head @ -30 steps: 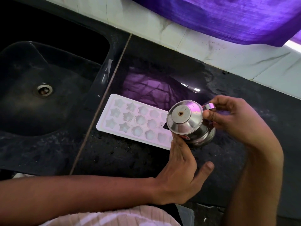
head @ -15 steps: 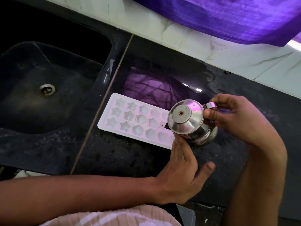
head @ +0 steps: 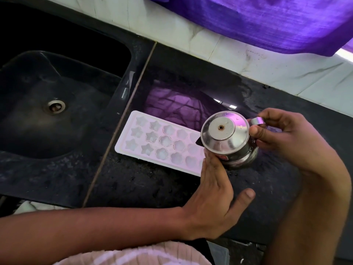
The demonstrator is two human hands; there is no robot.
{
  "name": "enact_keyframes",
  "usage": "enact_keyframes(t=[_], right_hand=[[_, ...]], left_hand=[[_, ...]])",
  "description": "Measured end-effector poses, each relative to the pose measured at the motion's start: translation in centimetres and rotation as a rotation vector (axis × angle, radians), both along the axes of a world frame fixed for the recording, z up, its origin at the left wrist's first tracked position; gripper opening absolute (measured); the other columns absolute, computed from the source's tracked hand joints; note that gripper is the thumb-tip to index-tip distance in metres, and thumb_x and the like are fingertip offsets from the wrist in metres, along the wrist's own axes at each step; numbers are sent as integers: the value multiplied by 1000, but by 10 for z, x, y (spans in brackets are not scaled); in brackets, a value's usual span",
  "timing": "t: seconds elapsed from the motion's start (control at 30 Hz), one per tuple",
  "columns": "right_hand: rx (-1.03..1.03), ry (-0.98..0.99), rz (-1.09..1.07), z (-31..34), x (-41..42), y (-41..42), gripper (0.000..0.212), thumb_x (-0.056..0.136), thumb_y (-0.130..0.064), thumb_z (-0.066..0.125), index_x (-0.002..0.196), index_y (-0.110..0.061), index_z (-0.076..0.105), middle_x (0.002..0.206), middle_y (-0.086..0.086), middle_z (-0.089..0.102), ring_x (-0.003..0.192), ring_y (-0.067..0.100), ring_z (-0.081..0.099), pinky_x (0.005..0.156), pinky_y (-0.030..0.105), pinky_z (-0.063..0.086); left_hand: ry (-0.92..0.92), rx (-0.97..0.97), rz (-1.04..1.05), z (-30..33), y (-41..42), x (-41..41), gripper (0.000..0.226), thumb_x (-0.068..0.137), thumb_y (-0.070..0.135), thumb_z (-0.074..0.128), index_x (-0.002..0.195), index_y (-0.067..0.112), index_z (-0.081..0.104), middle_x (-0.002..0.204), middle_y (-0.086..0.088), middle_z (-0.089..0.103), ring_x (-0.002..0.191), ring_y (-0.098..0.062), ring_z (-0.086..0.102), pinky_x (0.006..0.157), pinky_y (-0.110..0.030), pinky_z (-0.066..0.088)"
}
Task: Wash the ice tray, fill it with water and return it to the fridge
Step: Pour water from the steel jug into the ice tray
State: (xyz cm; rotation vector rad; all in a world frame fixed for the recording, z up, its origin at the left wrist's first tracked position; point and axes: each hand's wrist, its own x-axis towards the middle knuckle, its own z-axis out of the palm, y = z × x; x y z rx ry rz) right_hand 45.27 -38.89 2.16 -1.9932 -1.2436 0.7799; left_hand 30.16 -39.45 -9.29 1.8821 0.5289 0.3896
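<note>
Little is changed since a second ago: jug [head: 228, 139] is kept tipped over tray's [head: 152, 138] 3 o'clock end, handle pinched by right hand [head: 282, 139]; left hand [head: 214, 196] flat, steadying. Filling is judged underway.

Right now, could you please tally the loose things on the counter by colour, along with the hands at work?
White: 1, the ice tray
Silver: 1, the steel jug
Hands: 2, the left hand and the right hand
Total: 4
</note>
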Motion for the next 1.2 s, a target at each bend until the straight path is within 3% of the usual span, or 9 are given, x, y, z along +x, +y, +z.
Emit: enact_keyframes(t=[0.1,0.23,0.4,0.6,0.67,0.77,0.87,1.03,1.2], right_hand=[[33,67,-27,-2,4,1,31,60,-44,69,73,-16,64,61,-6,62,63,13,53,57,18,49],[64,99,-30,-7,7,6,51,51,-64,75,74,-20,65,63,-6,63,61,6,58,55,16,50],[91,121,-89,-13,3,17,19,69,-34,66,75,-17,60,58,-9,60,62,10,55,61,27,52],[64,71,-127,-21,-5,33,18,70,-33,66,76,-18,60,56,-13,63,59,2,59,64,25,56],[55,18,-139,-23,-5,37,13,75,-31,69,74,-22,61,62,-10,65,66,9,63,70,34,59],[38,-58,-144,-25,-8,43,32,60,-56,68,72,-27,63,74,-6,68,76,20,68,77,49,57],[21,-116,-148,-24,-12,48,50,44,-71,60,72,-29,63,75,-6,69,79,19,68,79,51,55],[-17,-222,-150,-23,-18,55,23,69,-46,70,75,-25,62,78,-6,69,79,15,65,80,47,55],[-40,-258,-155,-22,-20,57,19,74,-42,71,77,-25,62,81,-6,69,80,15,65,81,46,54]], left_hand=[[-36,9,47,0,3,2,95,95,49,36,139,-2,-32,153,-13,-32,142,-14,-30,120,-38,-7],[-109,38,158,-4,8,7,94,95,49,38,144,-2,-24,157,-15,-21,145,-18,-21,120,-43,0],[-167,-4,286,-5,20,13,88,95,52,32,148,0,-17,160,-12,-11,148,-17,-10,120,-43,6],[-206,-64,388,-19,38,21,73,98,38,30,150,8,-10,159,-12,13,146,-22,17,116,-45,24],[-195,-76,419,-21,42,21,70,97,35,31,150,8,-6,153,-9,28,138,-20,33,110,-42,34],[-169,-81,439,-21,45,21,70,96,34,31,151,8,-3,147,-6,39,128,-18,45,103,-40,41],[-149,-75,451,-21,46,20,70,95,36,31,151,10,-3,141,-3,45,119,-17,52,97,-39,46],[-126,-72,481,-20,46,19,69,94,38,30,150,10,2,134,0,52,107,-18,58,89,-40,49],[-130,-92,487,-18,46,19,69,94,38,31,151,13,1,131,3,54,108,-13,58,89,-36,49]])
